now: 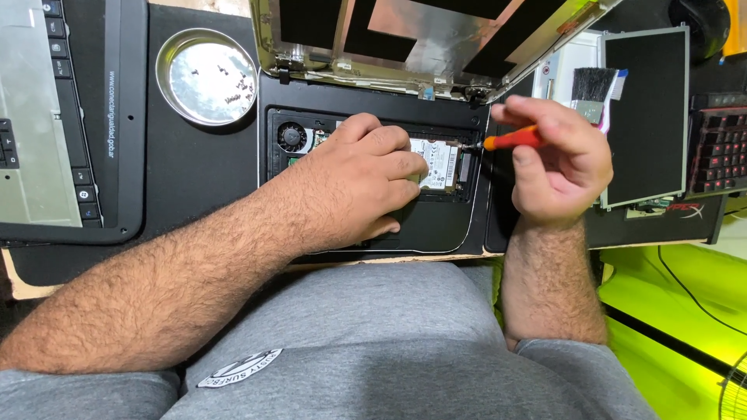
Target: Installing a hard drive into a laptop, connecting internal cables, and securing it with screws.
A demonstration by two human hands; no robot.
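An opened small black laptop base [436, 229] lies in front of me, its inside bared with a round fan [291, 137] at the left and a silver hard drive [440, 162] in the middle. My left hand [358, 179] rests palm down on the base, its fingers on the drive. My right hand [556, 159] grips an orange-handled screwdriver [513, 140], whose tip touches the drive's upper right corner. The lid shell [420, 39], stripped of its screen, stands open behind.
A round metal dish [206, 76] with several small screws sits at the upper left. A removed keyboard panel [54, 117] lies at the far left. A loose screen panel [646, 117], a brush [593, 93] and a red-lit keyboard [720, 144] are at the right.
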